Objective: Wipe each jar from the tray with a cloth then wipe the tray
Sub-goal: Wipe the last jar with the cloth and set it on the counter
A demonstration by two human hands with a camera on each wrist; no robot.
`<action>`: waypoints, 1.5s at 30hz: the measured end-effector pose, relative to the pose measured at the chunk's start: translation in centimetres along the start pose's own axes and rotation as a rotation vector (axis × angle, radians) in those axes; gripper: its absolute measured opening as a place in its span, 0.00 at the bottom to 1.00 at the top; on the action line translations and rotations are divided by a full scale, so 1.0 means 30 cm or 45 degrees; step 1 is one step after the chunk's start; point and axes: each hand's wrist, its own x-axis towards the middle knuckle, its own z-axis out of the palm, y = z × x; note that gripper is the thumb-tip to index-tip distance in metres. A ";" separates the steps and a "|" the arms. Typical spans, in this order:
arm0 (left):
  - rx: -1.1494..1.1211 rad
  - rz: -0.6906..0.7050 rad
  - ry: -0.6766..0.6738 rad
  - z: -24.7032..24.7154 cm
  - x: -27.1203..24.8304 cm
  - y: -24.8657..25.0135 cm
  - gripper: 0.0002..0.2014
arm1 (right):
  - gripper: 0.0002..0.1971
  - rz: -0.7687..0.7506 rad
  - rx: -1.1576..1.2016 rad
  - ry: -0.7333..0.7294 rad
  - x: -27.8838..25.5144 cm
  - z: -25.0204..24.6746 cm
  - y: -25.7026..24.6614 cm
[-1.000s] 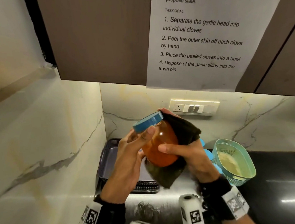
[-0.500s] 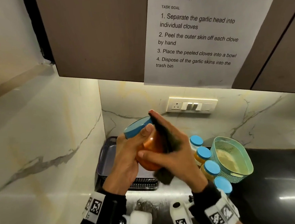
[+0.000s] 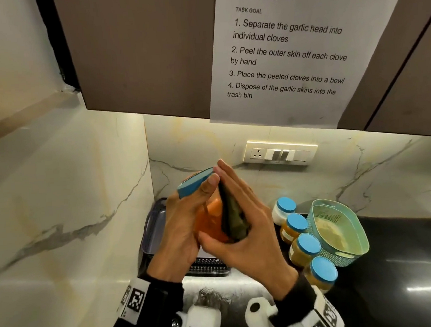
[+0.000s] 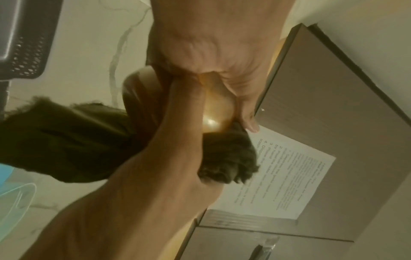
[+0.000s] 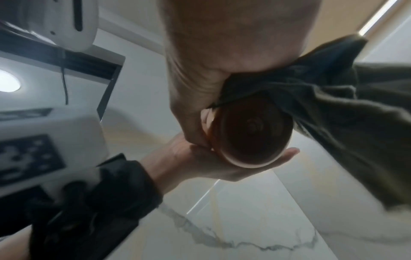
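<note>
A jar (image 3: 209, 224) of orange contents with a blue lid (image 3: 194, 182) is held tilted in the air above the counter. My left hand (image 3: 187, 217) grips it near the lid, thumb along the side. My right hand (image 3: 245, 228) holds a dark green cloth (image 3: 235, 217) against the jar's side, fingers stretched toward the lid, thumb under the jar. The right wrist view shows the jar's base (image 5: 251, 132) with the cloth (image 5: 333, 105) bunched beside it. In the left wrist view the cloth (image 4: 66, 140) hangs past the right thumb. The grey tray (image 3: 151, 227) sits behind, in the corner.
Several blue-lidded jars (image 3: 306, 245) stand in a row on the black counter right of my hands. A teal perforated basket (image 3: 345, 253) is just beyond them. Marble walls close in at the left and back, and a cabinet hangs overhead.
My right hand has slid the cloth round the jar from its far right side to the near side, and its fingers have straightened. The row of jars behind it has come into view.
</note>
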 end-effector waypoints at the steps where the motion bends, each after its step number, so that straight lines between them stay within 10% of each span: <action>1: -0.023 -0.035 -0.005 0.003 -0.003 0.001 0.30 | 0.48 -0.069 -0.080 0.004 -0.009 0.007 0.005; 5: 0.119 -0.019 0.061 0.014 -0.020 -0.007 0.34 | 0.47 0.113 0.234 -0.052 0.010 -0.021 0.042; 10: 0.166 -0.067 -0.288 -0.022 -0.012 0.009 0.41 | 0.40 0.596 0.767 -0.005 0.052 -0.107 0.028; 15: 0.090 -0.102 -0.270 -0.010 -0.009 0.017 0.38 | 0.39 0.512 0.682 0.011 0.027 -0.070 0.000; 22: 0.028 -0.009 -0.080 -0.005 -0.033 0.012 0.27 | 0.41 -0.203 -0.079 0.056 -0.002 -0.011 -0.045; 27: 0.083 0.041 -0.024 0.002 -0.032 -0.008 0.37 | 0.41 0.238 0.288 -0.035 0.020 -0.025 -0.032; 33: 0.062 0.006 -0.060 -0.009 -0.043 0.009 0.25 | 0.44 -0.111 -0.030 0.120 -0.029 0.028 -0.025; 36: 0.135 0.044 -0.025 -0.003 -0.039 -0.002 0.26 | 0.44 0.084 0.252 0.047 -0.006 0.004 -0.016; 41: 0.139 0.022 -0.164 -0.042 -0.020 0.014 0.53 | 0.43 0.548 0.549 -0.014 0.009 -0.064 0.003; 45: 0.092 -0.090 -0.276 -0.051 -0.010 0.009 0.39 | 0.37 0.572 0.612 -0.092 -0.002 -0.071 0.012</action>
